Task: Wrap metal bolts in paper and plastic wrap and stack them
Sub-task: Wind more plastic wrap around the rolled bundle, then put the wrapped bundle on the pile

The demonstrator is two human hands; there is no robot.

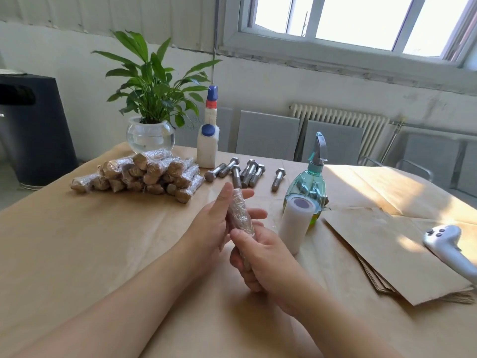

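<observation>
A bolt wrapped in brown paper and clear plastic film (pixel 238 215) is held upright-tilted between both hands above the table's middle. My left hand (pixel 214 223) lies flat against its left side with straight fingers. My right hand (pixel 260 257) grips its lower end with curled fingers and thumb. A stack of wrapped bolts (pixel 139 174) sits at the back left. Several bare metal bolts (pixel 242 171) lie behind my hands. A roll of plastic wrap (pixel 294 223) stands just right of my hands. A pile of brown paper sheets (pixel 392 249) lies at the right.
A green spray bottle (pixel 309 187) stands behind the roll. A white glue bottle (pixel 207 143) and a potted plant in a glass bowl (pixel 151 135) stand at the back. A grey controller (pixel 449 246) rests on the paper sheets. Brown paper covers the table (pixel 77 241).
</observation>
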